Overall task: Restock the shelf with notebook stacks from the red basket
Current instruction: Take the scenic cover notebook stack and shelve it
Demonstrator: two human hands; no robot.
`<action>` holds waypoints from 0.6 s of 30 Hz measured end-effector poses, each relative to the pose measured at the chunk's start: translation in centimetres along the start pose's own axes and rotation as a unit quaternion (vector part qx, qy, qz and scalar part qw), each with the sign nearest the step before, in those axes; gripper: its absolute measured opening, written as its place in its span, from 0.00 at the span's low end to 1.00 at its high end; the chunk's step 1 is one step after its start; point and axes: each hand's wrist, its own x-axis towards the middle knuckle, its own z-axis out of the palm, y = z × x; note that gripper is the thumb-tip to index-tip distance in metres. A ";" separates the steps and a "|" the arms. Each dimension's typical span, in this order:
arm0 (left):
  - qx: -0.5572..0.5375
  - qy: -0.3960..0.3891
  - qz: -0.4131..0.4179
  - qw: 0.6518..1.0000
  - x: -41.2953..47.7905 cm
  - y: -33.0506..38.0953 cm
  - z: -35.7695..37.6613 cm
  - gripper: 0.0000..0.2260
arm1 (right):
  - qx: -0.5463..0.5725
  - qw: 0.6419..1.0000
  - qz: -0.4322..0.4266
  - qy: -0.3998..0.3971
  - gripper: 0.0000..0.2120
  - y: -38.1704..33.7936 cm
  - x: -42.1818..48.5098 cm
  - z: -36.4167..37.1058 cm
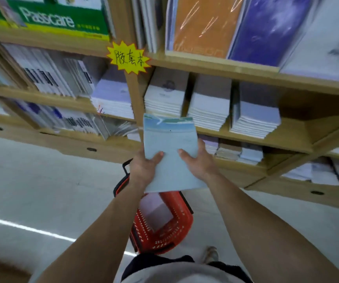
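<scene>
A stack of pale blue notebooks [169,139] is held out in front of the wooden shelf [246,137]. My left hand [144,168] grips its left edge, thumb on the top cover. My right hand [198,163] grips the right edge the same way. The stack's far end is level with the shelf board that carries three piles of white notebooks [209,103]. Below my arms, the red basket [164,231] stands on the floor with a pale notebook lying inside it.
A yellow star-shaped label [128,57] hangs on the shelf's upright post. Upper shelves hold orange, purple and green-covered books. To the right of the three white piles is a bare stretch of shelf board [299,127]. Grey floor spreads to the left.
</scene>
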 end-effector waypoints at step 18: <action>-0.031 -0.161 0.032 0.986 -7.1 8.7 31.0 0.20 | 0.104 0.985 0.066 0.118 0.36 17.1 -0.8 -27.3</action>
